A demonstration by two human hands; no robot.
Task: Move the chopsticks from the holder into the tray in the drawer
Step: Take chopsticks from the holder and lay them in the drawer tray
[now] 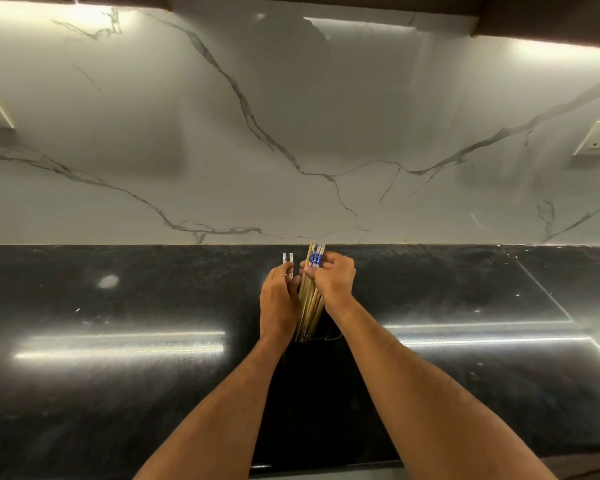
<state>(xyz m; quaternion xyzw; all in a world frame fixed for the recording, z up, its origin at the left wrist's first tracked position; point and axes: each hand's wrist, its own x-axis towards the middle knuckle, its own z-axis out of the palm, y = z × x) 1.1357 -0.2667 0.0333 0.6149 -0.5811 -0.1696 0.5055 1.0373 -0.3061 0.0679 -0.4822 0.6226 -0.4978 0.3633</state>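
The task looks barely begun: the right hand point(333, 282) clenches the chopsticks point(309, 299) bundle standing in the dark holder point(321, 336) on the desk point(118, 341), the left hand point(278, 299) grasps one pair, and no drawer or tray shows.

Tan chopsticks point(309, 299) with blue-patterned tops stand bunched, leaning slightly, in what seems a black holder point(317, 336).

Home kitchen: polished black stone table point(118, 341), white grey-veined marble backsplash point(291, 133), cream wall sockets point(598, 138), lit dark overhead cabinets point(548, 15).
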